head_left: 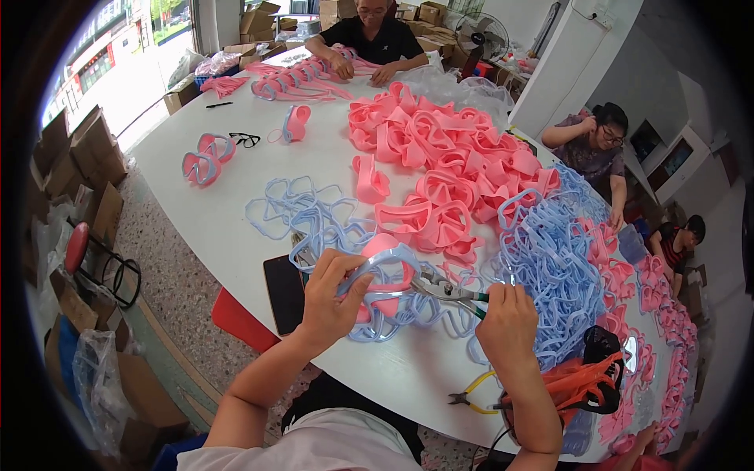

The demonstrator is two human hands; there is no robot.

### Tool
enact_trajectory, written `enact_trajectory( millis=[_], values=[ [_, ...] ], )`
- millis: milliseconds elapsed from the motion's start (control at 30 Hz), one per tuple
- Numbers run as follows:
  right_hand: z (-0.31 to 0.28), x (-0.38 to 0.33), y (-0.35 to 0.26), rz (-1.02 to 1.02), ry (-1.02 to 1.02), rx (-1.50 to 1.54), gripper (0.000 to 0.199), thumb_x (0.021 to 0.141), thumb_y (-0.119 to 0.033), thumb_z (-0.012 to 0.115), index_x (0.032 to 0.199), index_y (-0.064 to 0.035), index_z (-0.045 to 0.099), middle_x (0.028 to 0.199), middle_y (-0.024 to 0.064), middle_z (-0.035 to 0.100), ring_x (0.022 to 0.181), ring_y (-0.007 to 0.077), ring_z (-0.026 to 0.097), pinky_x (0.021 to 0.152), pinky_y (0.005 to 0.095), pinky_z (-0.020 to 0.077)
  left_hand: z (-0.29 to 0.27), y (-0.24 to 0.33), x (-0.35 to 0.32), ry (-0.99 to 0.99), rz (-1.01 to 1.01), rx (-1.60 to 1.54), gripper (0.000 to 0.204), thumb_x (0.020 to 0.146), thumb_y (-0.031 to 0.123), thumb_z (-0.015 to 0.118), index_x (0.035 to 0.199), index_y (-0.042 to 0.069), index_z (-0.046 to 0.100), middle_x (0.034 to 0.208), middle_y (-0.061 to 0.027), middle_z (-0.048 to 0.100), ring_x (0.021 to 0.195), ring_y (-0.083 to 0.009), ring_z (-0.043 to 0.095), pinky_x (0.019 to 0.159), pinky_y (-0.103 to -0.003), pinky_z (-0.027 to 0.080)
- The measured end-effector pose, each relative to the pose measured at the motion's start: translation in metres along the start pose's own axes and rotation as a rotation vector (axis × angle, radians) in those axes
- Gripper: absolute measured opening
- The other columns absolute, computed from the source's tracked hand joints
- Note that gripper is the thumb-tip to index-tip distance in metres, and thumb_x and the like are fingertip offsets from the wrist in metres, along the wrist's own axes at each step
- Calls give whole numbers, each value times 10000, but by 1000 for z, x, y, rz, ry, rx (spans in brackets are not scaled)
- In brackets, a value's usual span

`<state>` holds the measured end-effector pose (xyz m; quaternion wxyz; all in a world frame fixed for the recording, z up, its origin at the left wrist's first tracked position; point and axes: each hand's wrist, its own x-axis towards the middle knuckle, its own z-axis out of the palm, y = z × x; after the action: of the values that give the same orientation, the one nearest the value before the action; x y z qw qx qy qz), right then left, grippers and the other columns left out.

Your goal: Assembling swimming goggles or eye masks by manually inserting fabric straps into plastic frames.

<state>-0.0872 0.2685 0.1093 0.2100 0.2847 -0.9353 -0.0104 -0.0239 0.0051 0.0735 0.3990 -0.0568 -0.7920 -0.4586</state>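
My left hand (328, 297) grips a diving mask (393, 257) by the side of its light blue frame; a pink soft skirt shows with it. Closed around the handles of a pair of pliers (449, 289), my right hand (506, 320) holds them level from the right. The jaws meet the right side of the mask's frame; what lies between them is too small to make out. Below the mask lie loose light blue frames (377, 328). Another metal tool (302, 250) is partly hidden beside my left hand.
Pink skirts (440, 141) are heaped ahead, and blue frames (550, 267) on the right. A black phone (283, 294), yellow-handled pliers (475, 392) and an orange bag (577, 385) lie near. Masks (203, 166) and glasses (245, 140) sit far left. Several people work around the table (188, 118).
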Motion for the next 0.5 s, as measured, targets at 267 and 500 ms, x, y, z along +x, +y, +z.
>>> enact_trajectory(
  millis=[267, 500],
  values=[
    [-7, 6, 5, 54, 6, 283, 354, 685, 81, 590, 1027, 9, 539, 972, 172, 559, 929, 364, 547, 790, 436, 451, 3, -26, 6, 144, -538, -501, 207, 972, 155, 607, 1102, 1, 562, 924, 15, 549, 814, -34, 481, 718, -213, 425],
    [15, -31, -7, 115, -183, 412, 406, 679, 107, 592, 1067, 3, 530, 988, 176, 562, 958, 367, 544, 808, 450, 451, 17, -55, 10, 351, -733, -798, 231, 1004, 240, 557, 1076, 21, 556, 945, 17, 558, 848, -35, 486, 765, -181, 400]
  ],
)
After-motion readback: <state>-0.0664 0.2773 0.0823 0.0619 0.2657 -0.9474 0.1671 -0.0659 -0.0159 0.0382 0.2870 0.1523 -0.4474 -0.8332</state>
